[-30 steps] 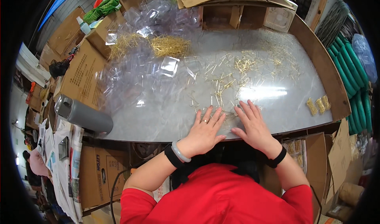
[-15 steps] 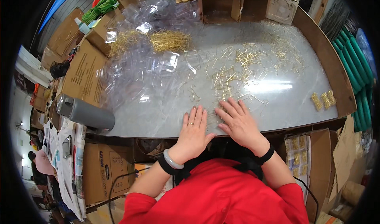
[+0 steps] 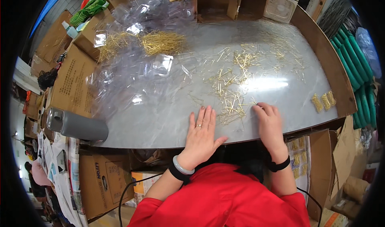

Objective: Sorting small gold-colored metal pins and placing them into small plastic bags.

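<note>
My left hand (image 3: 202, 132) lies flat near the table's front edge, fingers stretched out and thumb spread. A ring and a pale bangle show on it. Just beyond and right of its fingertips is a loose pile of gold wire hooks (image 3: 232, 102). My right hand (image 3: 270, 124) is at the right side of this pile, its fingers curled in and thumb and forefinger close together by the hook ends. Whatever is between those fingertips, if anything, is too small to make out. More gold hooks (image 3: 246, 60) are scattered farther back on the grey table (image 3: 160, 126).
Clear plastic packs (image 3: 132, 74) cover the table's left side, with a heap of gold wires (image 3: 162, 42) on them. A grey bottle (image 3: 78, 124) lies at the front left. Several tied gold bundles (image 3: 324, 101) rest by the right cardboard wall (image 3: 321, 54). Cardboard compartments (image 3: 216, 8) stand behind.
My right hand has moved right and its spread fingers have curled. The hooks near it are now uncovered and lie closer to the front edge. My left hand stays flat.
</note>
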`<state>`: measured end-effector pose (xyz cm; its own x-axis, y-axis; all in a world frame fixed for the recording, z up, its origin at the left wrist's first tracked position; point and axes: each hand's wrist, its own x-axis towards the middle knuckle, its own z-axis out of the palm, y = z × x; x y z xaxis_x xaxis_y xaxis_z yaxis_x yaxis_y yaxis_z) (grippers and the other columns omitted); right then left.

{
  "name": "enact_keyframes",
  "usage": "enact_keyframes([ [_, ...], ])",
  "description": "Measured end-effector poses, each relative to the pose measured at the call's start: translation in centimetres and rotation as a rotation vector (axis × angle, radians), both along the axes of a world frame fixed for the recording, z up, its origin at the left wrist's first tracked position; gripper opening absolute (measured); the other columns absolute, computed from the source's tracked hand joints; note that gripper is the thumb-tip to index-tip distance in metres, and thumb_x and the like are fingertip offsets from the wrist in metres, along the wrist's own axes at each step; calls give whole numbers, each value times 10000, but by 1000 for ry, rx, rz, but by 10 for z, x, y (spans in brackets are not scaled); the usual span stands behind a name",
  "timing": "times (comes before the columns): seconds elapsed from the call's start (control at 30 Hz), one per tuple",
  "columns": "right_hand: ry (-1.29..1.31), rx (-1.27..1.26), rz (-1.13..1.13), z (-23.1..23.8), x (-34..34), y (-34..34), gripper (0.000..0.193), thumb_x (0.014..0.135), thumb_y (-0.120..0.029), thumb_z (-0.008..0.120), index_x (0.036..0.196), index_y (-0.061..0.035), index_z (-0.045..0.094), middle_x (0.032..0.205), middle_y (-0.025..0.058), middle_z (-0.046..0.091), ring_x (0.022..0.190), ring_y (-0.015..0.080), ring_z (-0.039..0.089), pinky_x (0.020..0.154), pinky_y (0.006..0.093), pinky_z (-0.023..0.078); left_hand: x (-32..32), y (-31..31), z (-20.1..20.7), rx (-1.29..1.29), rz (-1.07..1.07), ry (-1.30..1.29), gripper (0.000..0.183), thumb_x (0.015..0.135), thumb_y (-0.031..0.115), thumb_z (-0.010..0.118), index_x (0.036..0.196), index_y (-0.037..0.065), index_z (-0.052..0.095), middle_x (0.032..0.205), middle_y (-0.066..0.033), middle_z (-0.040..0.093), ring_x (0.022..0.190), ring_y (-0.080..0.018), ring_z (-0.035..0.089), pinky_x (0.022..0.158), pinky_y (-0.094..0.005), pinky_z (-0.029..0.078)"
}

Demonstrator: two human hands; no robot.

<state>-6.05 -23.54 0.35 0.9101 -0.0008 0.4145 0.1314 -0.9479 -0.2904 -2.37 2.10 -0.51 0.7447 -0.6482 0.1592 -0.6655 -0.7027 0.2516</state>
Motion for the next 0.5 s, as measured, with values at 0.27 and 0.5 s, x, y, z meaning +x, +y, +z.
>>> enact_keyframes([
  [0.27,1,119,188,0,11,63,422,811,28,579,1223,-45,630,1248,140,609,1137,345,565,974,434,471,3,-10,0,-79,37,-25,981,882,543,673,1514,-112,305,1573,-285,328,1497,-410,271,1219,-574,186],
  [0.5,151,46,325,12,16,58,400,856,-17,570,1254,-31,608,1311,147,599,1235,353,538,1039,470,437,7,-2,-3,-128,-2,8,726,957,316,657,1512,-48,363,1569,-208,372,1473,-401,314,1210,-554,225],
])
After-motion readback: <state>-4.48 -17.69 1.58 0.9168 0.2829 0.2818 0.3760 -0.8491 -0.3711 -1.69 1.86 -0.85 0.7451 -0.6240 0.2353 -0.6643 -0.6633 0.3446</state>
